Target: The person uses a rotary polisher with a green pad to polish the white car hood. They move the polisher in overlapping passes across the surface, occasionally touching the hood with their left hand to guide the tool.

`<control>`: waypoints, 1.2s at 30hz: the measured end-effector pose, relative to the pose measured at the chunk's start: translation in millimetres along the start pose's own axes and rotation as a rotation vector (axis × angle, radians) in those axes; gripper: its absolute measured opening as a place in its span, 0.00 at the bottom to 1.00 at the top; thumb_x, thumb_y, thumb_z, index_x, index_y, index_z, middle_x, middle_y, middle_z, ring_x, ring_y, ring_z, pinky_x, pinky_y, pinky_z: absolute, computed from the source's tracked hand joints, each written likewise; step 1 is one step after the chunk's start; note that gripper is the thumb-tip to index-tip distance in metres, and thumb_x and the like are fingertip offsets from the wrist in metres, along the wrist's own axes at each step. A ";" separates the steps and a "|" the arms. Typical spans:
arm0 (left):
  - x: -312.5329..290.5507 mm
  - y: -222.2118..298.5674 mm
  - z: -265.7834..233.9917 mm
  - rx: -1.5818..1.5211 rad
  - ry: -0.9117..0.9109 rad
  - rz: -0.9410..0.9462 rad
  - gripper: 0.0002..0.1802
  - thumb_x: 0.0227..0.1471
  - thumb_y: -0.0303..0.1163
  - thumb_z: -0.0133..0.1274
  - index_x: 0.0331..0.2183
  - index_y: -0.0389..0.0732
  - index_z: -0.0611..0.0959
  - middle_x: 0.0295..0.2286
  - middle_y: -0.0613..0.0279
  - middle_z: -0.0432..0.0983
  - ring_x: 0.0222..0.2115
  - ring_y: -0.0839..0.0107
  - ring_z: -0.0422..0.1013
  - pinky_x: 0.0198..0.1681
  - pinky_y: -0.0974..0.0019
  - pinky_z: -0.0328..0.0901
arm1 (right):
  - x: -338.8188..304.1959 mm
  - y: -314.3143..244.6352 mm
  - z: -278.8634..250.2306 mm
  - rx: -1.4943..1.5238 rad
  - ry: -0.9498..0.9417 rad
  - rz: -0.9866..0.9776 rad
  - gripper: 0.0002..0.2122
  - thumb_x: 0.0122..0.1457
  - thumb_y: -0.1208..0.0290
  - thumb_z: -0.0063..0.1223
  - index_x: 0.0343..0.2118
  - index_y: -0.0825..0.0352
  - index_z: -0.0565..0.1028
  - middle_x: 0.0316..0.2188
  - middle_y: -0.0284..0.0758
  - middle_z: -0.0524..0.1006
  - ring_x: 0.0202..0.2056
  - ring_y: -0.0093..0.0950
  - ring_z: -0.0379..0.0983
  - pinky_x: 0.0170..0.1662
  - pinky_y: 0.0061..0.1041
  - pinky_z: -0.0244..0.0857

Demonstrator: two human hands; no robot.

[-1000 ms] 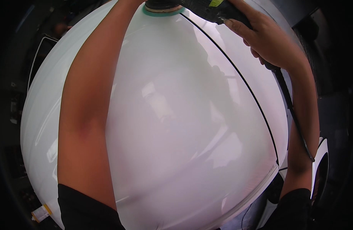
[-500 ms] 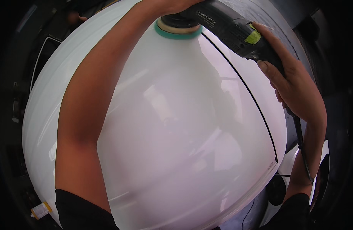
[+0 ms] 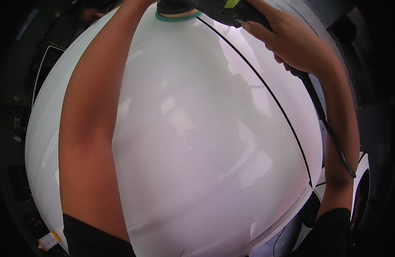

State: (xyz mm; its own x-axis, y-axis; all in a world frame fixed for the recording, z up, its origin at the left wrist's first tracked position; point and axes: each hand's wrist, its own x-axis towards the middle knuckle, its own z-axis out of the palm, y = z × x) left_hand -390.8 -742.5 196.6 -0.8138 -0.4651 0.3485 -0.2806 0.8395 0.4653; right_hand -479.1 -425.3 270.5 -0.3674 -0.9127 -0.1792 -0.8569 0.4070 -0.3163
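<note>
My right hand [image 3: 291,40] is wrapped round the rear grip of a black corded polisher [image 3: 221,13] with a yellow-green patch, its thumb lying along the near side. The polisher's round teal-edged pad [image 3: 176,18] rests on a glossy white car panel [image 3: 184,107] at the far end. My left forearm [image 3: 92,107] reaches up over the panel's left part toward the polisher head. The left hand itself is cut off by the upper edge. From the grip, a black cord [image 3: 334,139] runs down along my right forearm.
A narrow black seam [image 3: 268,85] curves down the panel's right side. Low on the left, a white bottle with yellow ends [image 3: 49,240] lies beside the panel. A white part with a dark opening [image 3: 364,184] stands at the right. The dark surroundings are hard to make out.
The polisher and my right hand have moved up and left, with the pad still on the panel. My left hand has passed out of view at the top.
</note>
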 end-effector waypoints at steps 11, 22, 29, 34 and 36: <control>-27.2 59.3 12.5 0.009 -0.073 0.073 0.40 0.65 0.63 0.47 0.54 0.31 0.81 0.50 0.38 0.79 0.52 0.47 0.75 0.56 0.53 0.68 | -56.1 38.4 29.3 -0.010 0.190 0.071 0.29 0.74 0.56 0.49 0.75 0.40 0.58 0.29 0.39 0.76 0.18 0.22 0.73 0.20 0.22 0.73; -2.9 23.3 20.9 0.038 -0.064 0.036 0.30 0.67 0.57 0.46 0.54 0.42 0.83 0.54 0.42 0.75 0.53 0.53 0.73 0.52 0.55 0.69 | -28.2 29.1 21.9 -0.047 0.109 0.033 0.29 0.74 0.58 0.48 0.76 0.45 0.56 0.29 0.40 0.77 0.20 0.24 0.74 0.22 0.25 0.72; -38.1 72.4 33.5 0.267 -0.164 0.334 0.32 0.68 0.59 0.43 0.60 0.47 0.79 0.55 0.39 0.74 0.56 0.43 0.71 0.58 0.49 0.67 | -103.1 67.6 44.7 0.131 0.218 -0.002 0.29 0.73 0.58 0.51 0.75 0.40 0.58 0.29 0.40 0.78 0.18 0.23 0.74 0.21 0.23 0.73; -12.7 97.7 18.2 -0.042 -0.179 -0.042 0.39 0.67 0.61 0.46 0.59 0.33 0.76 0.50 0.42 0.77 0.51 0.52 0.75 0.54 0.56 0.69 | -69.5 0.7 31.4 -0.249 0.249 0.234 0.31 0.74 0.57 0.45 0.76 0.51 0.53 0.27 0.38 0.78 0.21 0.25 0.75 0.22 0.27 0.71; -5.9 71.4 -0.9 -0.090 -0.177 -0.060 0.40 0.66 0.62 0.48 0.58 0.33 0.77 0.49 0.45 0.77 0.49 0.56 0.75 0.52 0.58 0.69 | -50.9 -14.5 13.1 -0.226 0.145 0.243 0.31 0.74 0.57 0.42 0.77 0.56 0.51 0.27 0.38 0.78 0.23 0.26 0.76 0.23 0.29 0.69</control>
State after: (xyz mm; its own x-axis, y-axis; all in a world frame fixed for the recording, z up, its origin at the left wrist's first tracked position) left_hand -405.6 -680.0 228.5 -0.8759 -0.4504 0.1727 -0.2915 0.7795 0.5545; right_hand -443.3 -384.2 272.1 -0.6036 -0.7928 -0.0850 -0.7907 0.6088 -0.0638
